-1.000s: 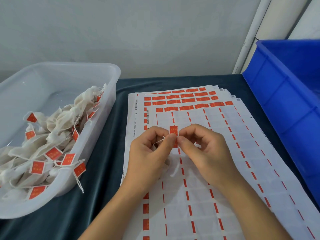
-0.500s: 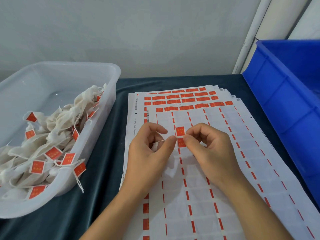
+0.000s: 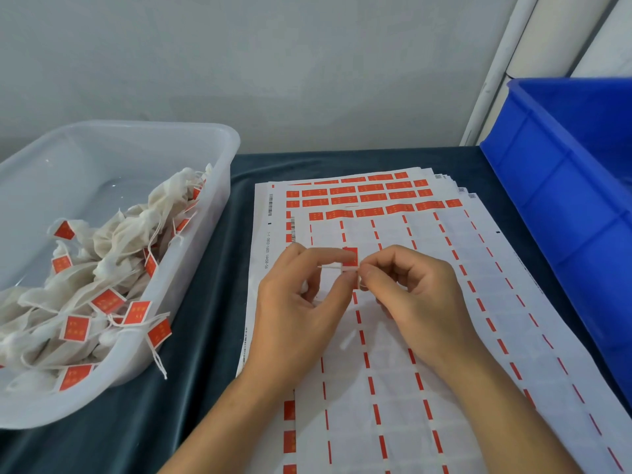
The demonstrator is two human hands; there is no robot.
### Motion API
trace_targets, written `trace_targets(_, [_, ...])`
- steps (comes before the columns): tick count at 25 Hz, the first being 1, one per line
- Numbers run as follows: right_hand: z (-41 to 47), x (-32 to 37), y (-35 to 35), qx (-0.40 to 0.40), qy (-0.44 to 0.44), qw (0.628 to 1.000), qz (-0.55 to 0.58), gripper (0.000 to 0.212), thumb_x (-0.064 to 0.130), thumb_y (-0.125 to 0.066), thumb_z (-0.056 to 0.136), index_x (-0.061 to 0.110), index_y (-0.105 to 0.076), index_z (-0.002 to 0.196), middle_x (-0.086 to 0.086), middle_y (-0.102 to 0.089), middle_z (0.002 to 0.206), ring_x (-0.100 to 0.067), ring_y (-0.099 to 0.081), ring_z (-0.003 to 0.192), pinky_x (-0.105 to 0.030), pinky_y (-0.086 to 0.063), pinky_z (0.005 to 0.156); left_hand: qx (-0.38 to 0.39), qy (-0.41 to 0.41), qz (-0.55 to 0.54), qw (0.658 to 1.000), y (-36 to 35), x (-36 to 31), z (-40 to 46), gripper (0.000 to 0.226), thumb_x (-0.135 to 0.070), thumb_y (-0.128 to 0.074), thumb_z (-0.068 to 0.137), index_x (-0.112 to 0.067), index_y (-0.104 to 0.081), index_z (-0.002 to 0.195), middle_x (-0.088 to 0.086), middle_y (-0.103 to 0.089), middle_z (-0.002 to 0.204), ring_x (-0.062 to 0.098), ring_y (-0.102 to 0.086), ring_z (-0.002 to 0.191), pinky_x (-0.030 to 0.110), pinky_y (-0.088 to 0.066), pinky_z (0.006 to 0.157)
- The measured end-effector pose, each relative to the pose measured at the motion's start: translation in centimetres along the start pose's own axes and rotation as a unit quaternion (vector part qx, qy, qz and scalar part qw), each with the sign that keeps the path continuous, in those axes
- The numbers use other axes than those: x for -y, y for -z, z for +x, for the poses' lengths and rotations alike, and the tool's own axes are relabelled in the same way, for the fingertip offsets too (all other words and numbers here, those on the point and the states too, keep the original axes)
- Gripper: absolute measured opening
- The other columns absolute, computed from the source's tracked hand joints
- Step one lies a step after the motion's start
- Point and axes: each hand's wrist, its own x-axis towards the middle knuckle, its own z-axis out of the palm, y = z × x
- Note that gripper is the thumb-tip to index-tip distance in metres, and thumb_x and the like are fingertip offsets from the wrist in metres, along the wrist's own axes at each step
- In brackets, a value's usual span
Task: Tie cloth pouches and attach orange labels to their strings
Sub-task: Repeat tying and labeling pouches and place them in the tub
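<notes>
Left hand [image 3: 294, 313]: raised just above the sticker sheets, forefinger and thumb curled together in a pinching grip on a thin white string [image 3: 330, 267] and the edge of an orange label [image 3: 350, 255]
Right hand [image 3: 419, 295]: fingers curled, fingertips meeting the left hand's at the label; its grip pinches the label's lower edge and the string end
Orange label: upright between the two hands' fingertips, the string running across just below it
Pouch on this string: hidden beneath the hands, cannot tell how it lies
Sticker sheets [image 3: 444, 336]: a fanned stack flat on the counter under both hands; mostly peeled, with full orange rows left along the far edge and thin orange strips between the blank columns
Clear tub [image 3: 219, 155]: on the counter to the left, holding a heap of white cloth pouches [image 3: 113, 248] with orange labels on their strings; one string hangs over its near rim
Blue bin [image 3: 561, 186]: at the right edge, beside the sheets
Counter [image 3: 212, 336]: covered in dark blue-green cloth
</notes>
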Motion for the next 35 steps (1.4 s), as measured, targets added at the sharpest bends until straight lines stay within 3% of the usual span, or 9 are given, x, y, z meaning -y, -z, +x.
trace_targets(10, [0.1,-0.2,0.3,-0.046,0.037,0.998,-0.037,0.005,0.035,-0.07,0.094,0.038,-0.07,0.09,0.027,-0.07,0.091,0.001,-0.065,0.096,-0.004,-0.049,0.073,-0.008,0.027,0.044,0.999,0.2,0.5,0.4,0.012,-0.035,-0.079,0.093,-0.043,-0.074,0.1,-0.025,-0.064,0.088,0.004,-0.057,0.08,0.009,-0.044,0.065])
trace_targets(14, [0.2,-0.3,0.1,-0.022,0.03,0.999,-0.024,0.005,0.037,-0.065,0.097,0.038,-0.069,0.098,0.028,-0.07,0.101,0.001,-0.065,0.102,-0.01,-0.055,0.08,0.048,0.083,-0.009,0.995,0.8,0.7,0.9,0.002,-0.04,-0.078,0.092,-0.042,-0.078,0.093,-0.018,-0.064,0.07,0.004,-0.052,0.061,0.014,-0.044,0.057])
trace_targets(20, [0.2,-0.1,0.1,-0.004,0.015,1.0,-0.016,0.005,0.037,-0.062,0.097,0.034,-0.067,0.097,0.021,-0.072,0.09,-0.002,-0.07,0.09,-0.012,-0.056,0.076,0.095,0.16,-0.099,0.978,1.4,0.8,1.5,0.005,-0.034,-0.077,0.093,-0.035,-0.081,0.09,-0.008,-0.055,0.055,0.008,-0.04,0.047,0.02,-0.04,0.051])
trace_targets(25, [0.2,-0.1,0.1,0.004,0.01,1.0,0.0,0.004,0.03,-0.063,0.098,0.03,-0.067,0.097,0.019,-0.073,0.087,-0.003,-0.072,0.085,-0.011,-0.055,0.073,0.099,0.179,-0.11,0.973,1.5,0.8,1.5,0.007,-0.031,-0.077,0.094,-0.031,-0.082,0.09,-0.003,-0.053,0.056,0.007,-0.038,0.044,0.019,-0.038,0.048])
trace_targets(31, [0.3,0.2,0.3,0.001,0.0,1.0,0.005,0.022,0.048,-0.06,0.085,0.033,-0.069,0.098,0.02,-0.074,0.088,-0.002,-0.072,0.085,-0.011,-0.056,0.072,0.102,0.195,-0.117,0.968,1.7,0.6,1.6,0.006,-0.033,-0.076,0.093,-0.032,-0.082,0.09,0.001,-0.056,0.058,0.007,-0.04,0.042,0.017,-0.038,0.045])
trace_targets(35, [0.3,0.2,0.4,-0.008,-0.013,1.0,0.021,0.019,0.047,-0.063,0.084,0.034,-0.071,0.095,0.02,-0.075,0.086,-0.002,-0.073,0.083,-0.01,-0.055,0.068,0.099,0.208,-0.121,0.966,1.8,0.6,1.7,0.006,-0.032,-0.076,0.093,-0.032,-0.082,0.09,0.003,-0.06,0.061,0.007,-0.041,0.041,0.016,-0.038,0.045])
